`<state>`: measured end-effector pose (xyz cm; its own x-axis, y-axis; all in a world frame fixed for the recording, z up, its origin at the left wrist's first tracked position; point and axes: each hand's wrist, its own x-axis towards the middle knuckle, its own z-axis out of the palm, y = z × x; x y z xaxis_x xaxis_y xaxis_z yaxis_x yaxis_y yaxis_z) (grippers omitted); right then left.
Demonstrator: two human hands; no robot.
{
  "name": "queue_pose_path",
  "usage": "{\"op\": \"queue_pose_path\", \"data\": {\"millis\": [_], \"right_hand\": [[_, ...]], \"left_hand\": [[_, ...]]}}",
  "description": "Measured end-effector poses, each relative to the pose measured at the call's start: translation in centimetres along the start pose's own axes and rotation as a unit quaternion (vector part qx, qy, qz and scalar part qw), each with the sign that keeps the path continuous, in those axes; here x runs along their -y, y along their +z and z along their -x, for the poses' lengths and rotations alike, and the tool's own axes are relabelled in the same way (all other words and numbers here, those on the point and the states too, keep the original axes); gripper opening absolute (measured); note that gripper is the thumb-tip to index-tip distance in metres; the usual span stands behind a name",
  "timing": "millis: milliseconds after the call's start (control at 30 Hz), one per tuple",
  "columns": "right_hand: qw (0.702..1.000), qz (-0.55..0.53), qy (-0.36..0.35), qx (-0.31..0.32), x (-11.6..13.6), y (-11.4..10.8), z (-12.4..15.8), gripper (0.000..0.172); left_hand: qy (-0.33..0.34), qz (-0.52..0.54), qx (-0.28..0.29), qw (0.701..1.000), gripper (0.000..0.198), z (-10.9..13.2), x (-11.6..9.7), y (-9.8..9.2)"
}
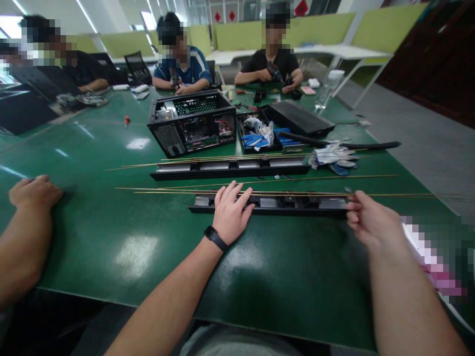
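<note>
Your left hand (232, 213): flat, fingers spread, pressing on near rail (297, 203), mid table (111, 237) toward near edge. Right hand (365, 220): fingers curled round rail's right end. Thin rods (166, 192) just beyond, along rail. Step looks like steadying; shifting rail calls for level two-handed lift.

The left hand (232, 212) lies flat on the black rail (297, 204), while the right hand (365, 217) holds its end.

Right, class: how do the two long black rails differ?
The near rail has the left hand flat on it and the right hand gripping its end; the far rail lies untouched. The near rail sits further right than the far rail. Both are long, black and parallel.
</note>
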<state>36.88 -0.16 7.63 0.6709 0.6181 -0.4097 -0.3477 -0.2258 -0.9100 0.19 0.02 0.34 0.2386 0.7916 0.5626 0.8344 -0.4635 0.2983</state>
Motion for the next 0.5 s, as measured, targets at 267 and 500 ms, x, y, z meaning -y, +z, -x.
{"op": "queue_pose_path", "data": {"millis": [267,500], "right_hand": [[0.997,0.016,0.011,0.079,-0.8,-0.2,-0.5,0.033],[1.000,-0.008,-0.028,-0.008,-0.4,-0.8,-1.8,0.031]], "left_hand": [[-0.009,0.002,0.011,1.000,0.046,-0.1,-0.1,0.0],[-0.008,0.001,0.010,1.000,0.045,-0.1,-0.1,-0.1]]}}
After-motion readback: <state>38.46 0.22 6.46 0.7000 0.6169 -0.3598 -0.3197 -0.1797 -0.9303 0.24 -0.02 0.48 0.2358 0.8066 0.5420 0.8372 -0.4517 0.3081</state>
